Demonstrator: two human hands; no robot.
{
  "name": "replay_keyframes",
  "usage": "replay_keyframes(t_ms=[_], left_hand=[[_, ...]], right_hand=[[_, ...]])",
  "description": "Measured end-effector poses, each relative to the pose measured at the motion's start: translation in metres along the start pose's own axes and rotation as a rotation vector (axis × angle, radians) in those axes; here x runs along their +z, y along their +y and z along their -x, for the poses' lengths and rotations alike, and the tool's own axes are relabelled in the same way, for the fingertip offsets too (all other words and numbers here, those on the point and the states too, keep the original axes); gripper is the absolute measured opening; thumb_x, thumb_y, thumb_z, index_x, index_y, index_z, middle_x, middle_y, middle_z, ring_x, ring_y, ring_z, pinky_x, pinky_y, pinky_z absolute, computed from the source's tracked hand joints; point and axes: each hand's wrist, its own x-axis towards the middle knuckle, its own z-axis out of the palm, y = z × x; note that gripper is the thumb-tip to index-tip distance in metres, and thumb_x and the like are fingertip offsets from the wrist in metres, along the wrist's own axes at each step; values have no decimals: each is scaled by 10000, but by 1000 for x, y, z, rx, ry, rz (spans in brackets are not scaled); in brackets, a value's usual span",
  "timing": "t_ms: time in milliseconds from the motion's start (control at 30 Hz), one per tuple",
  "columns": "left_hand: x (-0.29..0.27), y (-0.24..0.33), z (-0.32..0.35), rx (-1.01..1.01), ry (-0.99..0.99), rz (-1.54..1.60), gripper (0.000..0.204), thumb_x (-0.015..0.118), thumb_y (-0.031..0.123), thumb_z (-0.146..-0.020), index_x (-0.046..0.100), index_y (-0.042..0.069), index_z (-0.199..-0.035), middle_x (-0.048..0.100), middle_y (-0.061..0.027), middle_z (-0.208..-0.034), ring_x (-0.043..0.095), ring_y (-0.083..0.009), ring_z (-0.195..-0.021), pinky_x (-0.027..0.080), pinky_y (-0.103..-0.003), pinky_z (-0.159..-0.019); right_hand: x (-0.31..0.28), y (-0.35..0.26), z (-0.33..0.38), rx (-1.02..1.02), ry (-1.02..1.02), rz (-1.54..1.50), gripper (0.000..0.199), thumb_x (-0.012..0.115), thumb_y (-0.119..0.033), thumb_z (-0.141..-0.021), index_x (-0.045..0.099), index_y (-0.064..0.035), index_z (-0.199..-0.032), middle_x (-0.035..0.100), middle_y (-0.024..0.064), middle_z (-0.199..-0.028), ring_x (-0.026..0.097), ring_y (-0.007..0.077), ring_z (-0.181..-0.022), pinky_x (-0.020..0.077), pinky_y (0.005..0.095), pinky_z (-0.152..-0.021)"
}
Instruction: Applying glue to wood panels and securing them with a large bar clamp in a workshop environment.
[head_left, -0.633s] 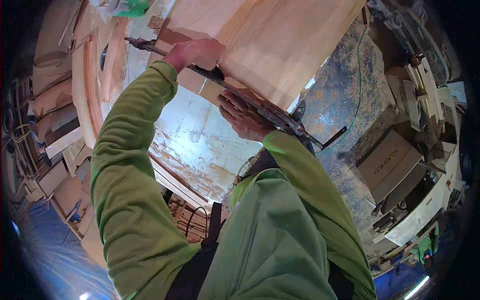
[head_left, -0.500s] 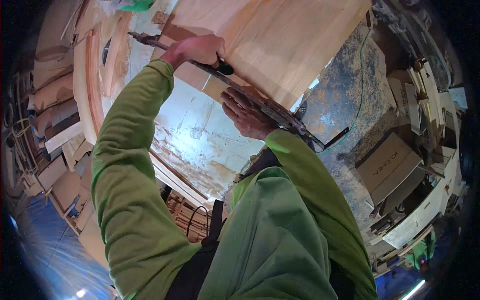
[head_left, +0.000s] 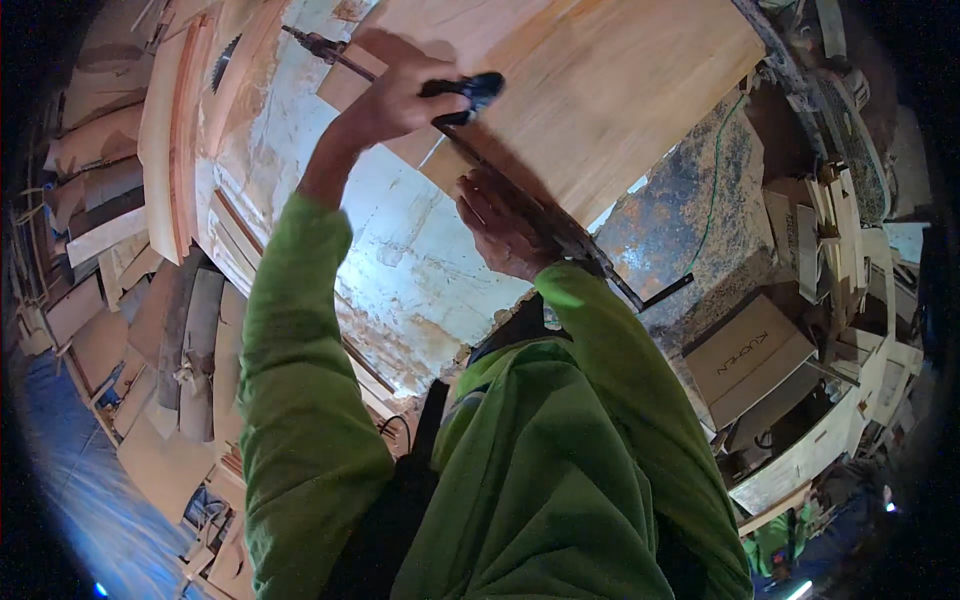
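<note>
A long dark metal bar clamp [head_left: 585, 243] lies slantwise along the near edge of a wide wooden board [head_left: 620, 90]. It has a jaw-like head at its upper left end and a black crank at its lower right end. My left hand [head_left: 405, 95] is closed round a black, rounded tool [head_left: 482, 92], held above the board beside the clamp's bar; its exact kind is not clear. My right hand [head_left: 508, 230] grips the bar farther right, with its fingers at the board's edge and its thumb hidden.
Under the board is a pale, stained worktop [head_left: 400, 240]. A saw blade [head_left: 224, 65] stands among wooden strips at the left. To the right lie a dusty floor with a green cord [head_left: 712, 200], a cardboard box [head_left: 750, 355] and stacked offcuts [head_left: 840, 240].
My left hand has moved rightward with the black tool, which has swung up away from the bar. My right hand keeps its place on the clamp. The whole view has shifted slightly.
</note>
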Motion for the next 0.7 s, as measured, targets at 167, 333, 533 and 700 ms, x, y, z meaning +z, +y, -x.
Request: replay_keyframes(t_ms=[167,333,533,700], left_hand=[[3,18,82,-469,365,295,206,649,138,-862,647,-3,-1012,675,-69,-803,620,-106,-697,497,-257,-642],[61,-21,101,-501,802,-196,263,661,82,-814,676,95,-1076,656,-142,-857,648,-266,-778,520,-365,-701],[97,-34,73,-520,853,-364,289,680,140,-760,693,118,-1048,629,-159,-946,600,-339,-907,508,-422,-784],[104,-42,73,-244,714,-300,345,714,115,-709,688,81,-1051,620,-159,-1000,592,-339,-931,507,-416,-819]], right_hand=[[11,4,-1,256,-236,-739,519,545,-216,-803,487,32,-1255,430,199,-1369,343,352,-1334,231,486,-1138],[40,0,9,75,-4,-310,594,532,-205,-832,408,61,-1349,318,237,-1462,280,411,-1367,204,519,-1137],[19,-9,5,81,-31,-197,564,473,-200,-884,369,34,-1387,302,201,-1487,295,426,-1354,215,524,-1132],[18,-3,-3,50,15,-255,583,488,-188,-879,348,30,-1401,312,211,-1478,313,414,-1348,224,517,-1131]])
